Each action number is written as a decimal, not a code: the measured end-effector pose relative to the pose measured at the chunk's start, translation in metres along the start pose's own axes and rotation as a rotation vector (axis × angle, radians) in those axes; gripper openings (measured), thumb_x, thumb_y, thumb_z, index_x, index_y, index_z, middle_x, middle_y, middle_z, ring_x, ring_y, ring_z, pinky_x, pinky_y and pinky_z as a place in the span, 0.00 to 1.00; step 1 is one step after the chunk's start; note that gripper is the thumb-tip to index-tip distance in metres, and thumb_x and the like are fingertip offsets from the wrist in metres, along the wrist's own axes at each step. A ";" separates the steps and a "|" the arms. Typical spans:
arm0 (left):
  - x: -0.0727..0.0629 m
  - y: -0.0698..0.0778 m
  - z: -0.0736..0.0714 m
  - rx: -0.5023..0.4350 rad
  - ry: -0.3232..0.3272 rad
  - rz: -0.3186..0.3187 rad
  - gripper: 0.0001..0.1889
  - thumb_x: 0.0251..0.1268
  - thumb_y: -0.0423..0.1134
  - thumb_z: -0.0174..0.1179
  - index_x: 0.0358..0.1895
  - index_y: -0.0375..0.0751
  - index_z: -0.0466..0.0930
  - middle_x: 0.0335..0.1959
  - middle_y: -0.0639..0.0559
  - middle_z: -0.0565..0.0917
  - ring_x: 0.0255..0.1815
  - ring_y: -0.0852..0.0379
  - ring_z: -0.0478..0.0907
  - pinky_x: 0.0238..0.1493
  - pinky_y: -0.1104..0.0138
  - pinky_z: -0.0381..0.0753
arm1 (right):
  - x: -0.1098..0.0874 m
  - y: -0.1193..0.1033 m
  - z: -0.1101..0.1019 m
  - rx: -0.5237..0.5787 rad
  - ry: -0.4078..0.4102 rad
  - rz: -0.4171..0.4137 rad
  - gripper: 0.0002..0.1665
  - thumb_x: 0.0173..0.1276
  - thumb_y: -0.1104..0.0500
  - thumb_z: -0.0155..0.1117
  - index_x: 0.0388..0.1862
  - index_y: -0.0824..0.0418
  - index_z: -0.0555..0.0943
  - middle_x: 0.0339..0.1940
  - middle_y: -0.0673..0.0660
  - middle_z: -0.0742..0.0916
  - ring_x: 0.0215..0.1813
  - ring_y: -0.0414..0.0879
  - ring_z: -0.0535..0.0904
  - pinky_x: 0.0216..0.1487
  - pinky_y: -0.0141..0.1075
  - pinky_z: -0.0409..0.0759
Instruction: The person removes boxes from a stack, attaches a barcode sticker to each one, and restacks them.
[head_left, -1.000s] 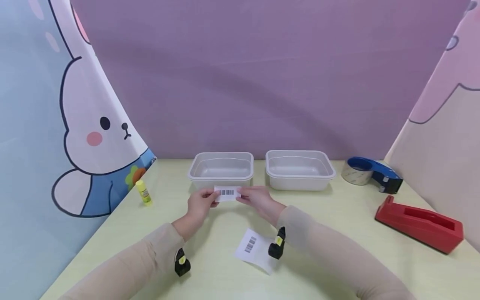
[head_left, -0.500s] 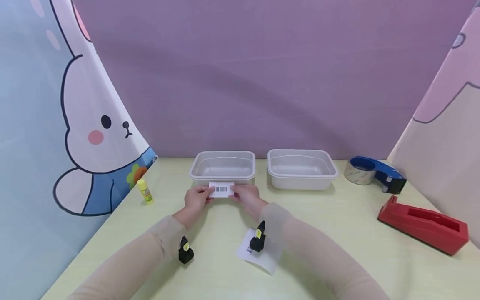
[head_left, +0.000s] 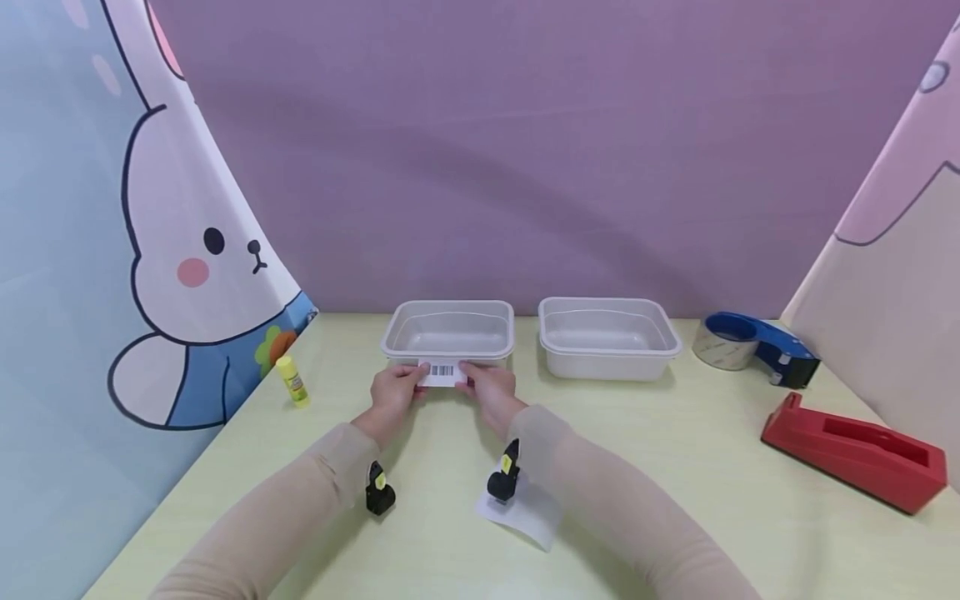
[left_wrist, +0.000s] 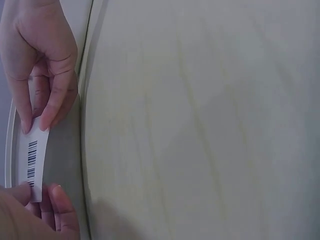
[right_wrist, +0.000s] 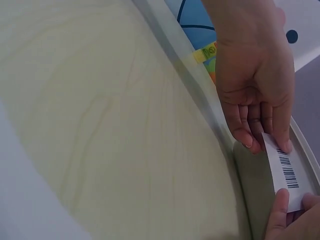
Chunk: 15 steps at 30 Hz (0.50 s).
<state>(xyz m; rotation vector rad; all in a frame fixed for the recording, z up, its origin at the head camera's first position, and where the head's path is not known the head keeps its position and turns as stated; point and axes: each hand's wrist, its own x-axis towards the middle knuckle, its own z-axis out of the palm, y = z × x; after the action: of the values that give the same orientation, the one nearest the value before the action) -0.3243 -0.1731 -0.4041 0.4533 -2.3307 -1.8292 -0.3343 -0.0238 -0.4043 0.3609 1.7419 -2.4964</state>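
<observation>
Before left tub point(head_left: 452, 322) (white): barcode label point(head_left: 442, 374), pinched.

A barcode point(left_wrist: 32, 162) of thin and thick black bars stands on the small white label point(head_left: 442, 373) by the front of the left white tub point(head_left: 450, 323); it yields no readable word or number. The yellow glue stick point(head_left: 292, 381) bears green print, too small to make out, and the tape roll point(head_left: 723, 350) in the blue dispenser point(head_left: 783, 352) has faint marks, likewise illegible
</observation>
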 end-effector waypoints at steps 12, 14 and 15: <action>0.007 0.000 0.000 0.014 0.032 -0.015 0.17 0.62 0.44 0.65 0.41 0.29 0.83 0.18 0.53 0.82 0.17 0.62 0.78 0.24 0.71 0.83 | -0.001 0.002 0.003 0.011 0.036 -0.014 0.20 0.61 0.66 0.68 0.52 0.68 0.79 0.51 0.66 0.85 0.32 0.41 0.83 0.37 0.31 0.86; 0.007 0.000 -0.001 0.027 0.041 -0.012 0.17 0.61 0.44 0.66 0.40 0.30 0.83 0.18 0.53 0.81 0.17 0.63 0.77 0.23 0.72 0.82 | -0.001 0.001 0.004 0.009 0.038 -0.016 0.19 0.61 0.66 0.68 0.52 0.68 0.79 0.51 0.66 0.85 0.32 0.42 0.84 0.38 0.31 0.87; 0.006 0.000 -0.002 0.039 0.051 -0.005 0.17 0.60 0.44 0.67 0.40 0.30 0.84 0.18 0.54 0.81 0.17 0.63 0.77 0.23 0.73 0.81 | -0.002 0.002 0.004 0.007 0.038 -0.018 0.19 0.61 0.66 0.68 0.52 0.68 0.79 0.51 0.67 0.85 0.33 0.42 0.84 0.38 0.32 0.87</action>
<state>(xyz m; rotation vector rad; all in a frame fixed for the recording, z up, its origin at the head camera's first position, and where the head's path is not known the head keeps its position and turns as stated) -0.3294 -0.1765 -0.4037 0.5056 -2.3373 -1.7558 -0.3331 -0.0282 -0.4041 0.3980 1.7588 -2.5245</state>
